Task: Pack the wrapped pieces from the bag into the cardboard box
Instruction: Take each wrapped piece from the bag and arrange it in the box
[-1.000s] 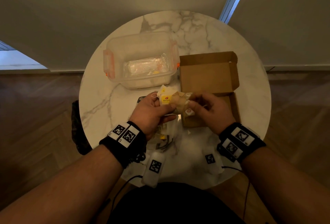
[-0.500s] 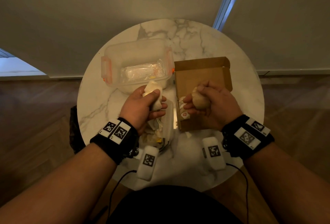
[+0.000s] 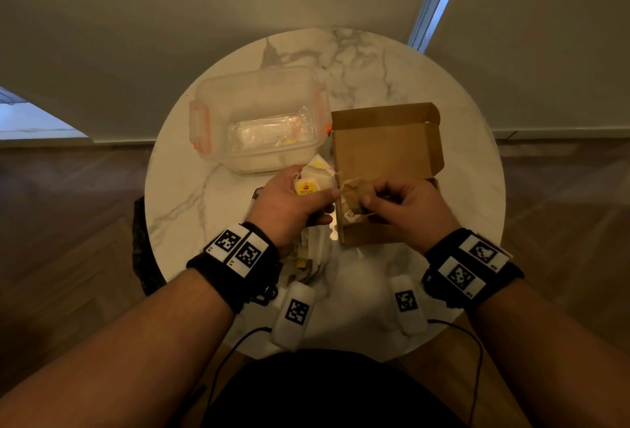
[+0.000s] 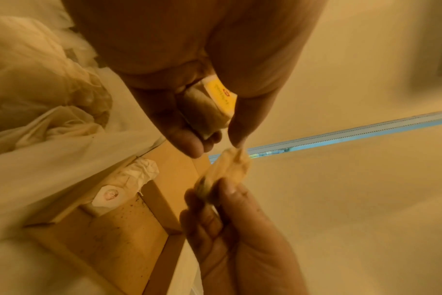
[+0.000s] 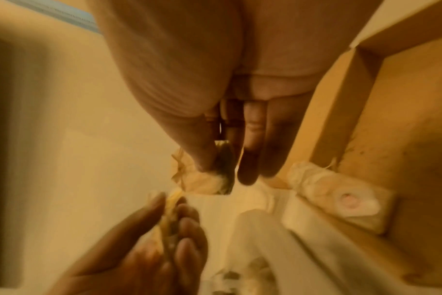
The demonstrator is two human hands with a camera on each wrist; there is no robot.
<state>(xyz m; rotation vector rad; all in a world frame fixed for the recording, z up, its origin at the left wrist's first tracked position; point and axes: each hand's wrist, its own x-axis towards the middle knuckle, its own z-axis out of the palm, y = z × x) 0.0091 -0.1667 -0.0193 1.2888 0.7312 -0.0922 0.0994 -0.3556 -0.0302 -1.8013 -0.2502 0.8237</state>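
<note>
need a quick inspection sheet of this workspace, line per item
surface: round marble table.
job's things: open cardboard box holds one white wrapped piece; crumpled bag lies beside the box.
clutter: clear plastic container with orange clips, left of the box.
grippers: left hand grips a yellow-labelled packet and pinches one end of a tan wrapped piece; right hand pinches its other end.
cables: black cable from the wrist gear.
surroundings: wood floor, pale wall.

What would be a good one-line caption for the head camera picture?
Over a cardboard box, the left hand grips a yellow-labelled packet while the right hand pinches a brownish wrapped piece.
</note>
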